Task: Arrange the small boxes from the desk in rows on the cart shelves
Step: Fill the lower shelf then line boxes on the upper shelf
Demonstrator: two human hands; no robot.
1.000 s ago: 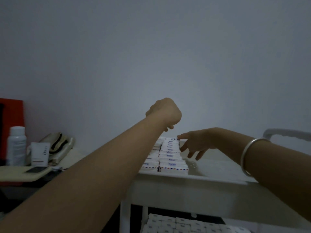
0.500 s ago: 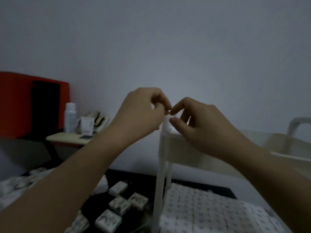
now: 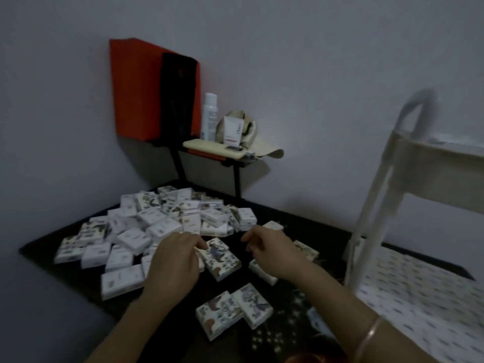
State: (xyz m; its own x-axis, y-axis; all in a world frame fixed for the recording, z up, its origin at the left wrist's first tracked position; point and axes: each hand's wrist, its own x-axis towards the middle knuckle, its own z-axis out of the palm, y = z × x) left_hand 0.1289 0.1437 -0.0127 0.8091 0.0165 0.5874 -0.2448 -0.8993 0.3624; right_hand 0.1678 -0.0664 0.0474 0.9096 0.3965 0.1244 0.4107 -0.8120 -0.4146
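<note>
Fingers (image 3: pixel 200 243) of the left hand (image 3: pixel 172 265) curl onto the corner of a small box (image 3: pixel 222 259), white with printed animals, which lies flat on the dark surface (image 3: pixel 314 231). Whether they pinch it I cannot tell. The right hand (image 3: pixel 272 254) hovers just beside it, loosely curled and holding nothing. A pile of similar boxes (image 3: pixel 157 226) lies behind, and the white cart (image 3: pixel 368 224) stands at right.

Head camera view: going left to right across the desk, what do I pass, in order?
Pile of small boxes → left hand → patterned box between the hands → right hand → cart post → rows of boxes beyond it.
</note>
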